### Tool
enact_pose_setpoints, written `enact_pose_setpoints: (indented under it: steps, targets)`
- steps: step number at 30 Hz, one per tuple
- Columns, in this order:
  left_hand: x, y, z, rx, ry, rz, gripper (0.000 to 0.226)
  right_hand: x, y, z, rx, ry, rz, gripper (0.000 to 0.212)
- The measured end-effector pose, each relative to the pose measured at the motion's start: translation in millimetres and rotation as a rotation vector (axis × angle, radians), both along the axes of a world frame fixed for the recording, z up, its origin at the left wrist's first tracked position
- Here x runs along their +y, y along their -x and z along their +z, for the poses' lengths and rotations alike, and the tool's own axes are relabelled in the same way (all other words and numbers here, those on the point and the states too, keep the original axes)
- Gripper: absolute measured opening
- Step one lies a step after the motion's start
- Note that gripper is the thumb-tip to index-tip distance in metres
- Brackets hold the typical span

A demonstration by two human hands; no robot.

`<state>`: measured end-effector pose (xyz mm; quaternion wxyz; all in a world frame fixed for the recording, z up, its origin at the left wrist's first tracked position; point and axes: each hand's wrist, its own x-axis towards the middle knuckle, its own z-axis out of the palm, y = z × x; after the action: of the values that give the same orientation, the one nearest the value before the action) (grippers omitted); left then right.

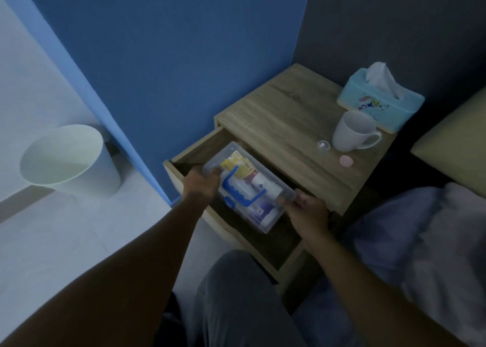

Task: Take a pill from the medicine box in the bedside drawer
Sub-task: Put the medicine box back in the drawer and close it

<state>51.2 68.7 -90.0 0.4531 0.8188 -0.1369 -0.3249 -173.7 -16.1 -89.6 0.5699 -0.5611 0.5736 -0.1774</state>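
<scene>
wall (163, 57): blue, fills upper left and centre of frame
floor (39, 241): pale, left side
bed (420, 241): right edge, pale bedding, pillow above
nightstand (284, 125): wooden, centre right, tabletop bare toward its left
bin (68, 160): white, round, on floor at left, well apart from nightstand
drawer (263, 244): pulled open, centre of frame, dark inside
medicine box (265, 215): clear plastic, blue handle (239, 192) on lid, packs visible inside; over open drawer, tilted; resting or lifted, cannot tell
tissue box (381, 102): light blue, upper right on tabletop, tissue sticking up
mug (352, 131): white, just in front of tissue box, handle to right
left hands (205, 182): clamped on upper left end of medicine box
right hands (307, 208): fingers curled on right edge of medicine box
small clear cup (323, 145): just left of mug
pink disc (345, 160): below mug on tabletop, blurred
</scene>
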Motion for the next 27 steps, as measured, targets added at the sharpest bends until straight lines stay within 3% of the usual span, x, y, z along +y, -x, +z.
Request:
enact_pose_setpoints:
  steps: [4, 8, 14, 18, 24, 27]
  targets:
    - [-10.9, 4.9, -23.9, 0.01, -0.038, -0.039, 0.021, -0.2, -7.1, -17.7, 0.027, -0.069, -0.053, 0.05]
    - [-22.6, 6.1, -44.1, 0.017, -0.081, -0.025, 0.035, -2.8, -15.6, -35.6, 0.08, -0.07, -0.113, 0.046]
    - [-33.2, 5.5, -66.2, 0.037, -0.182, -0.039, 0.038, -12.9, -21.9, -59.0, 0.117, -0.057, -0.154, 0.032]
    - [-42.0, 6.9, -69.8, -0.001, -0.233, -0.055, 0.034, -15.4, -26.6, -70.3, 0.125, -0.024, -0.195, 0.04]
    - [-40.3, 6.9, -63.1, -0.012, -0.215, -0.093, 0.039, -10.3, -29.3, -69.5, 0.213, 0.061, -0.156, 0.041]
    - [-30.1, 7.6, -55.9, -0.091, -0.149, -0.153, 0.047, -3.8, -29.7, -57.1, 0.266, 0.138, -0.092, 0.055]
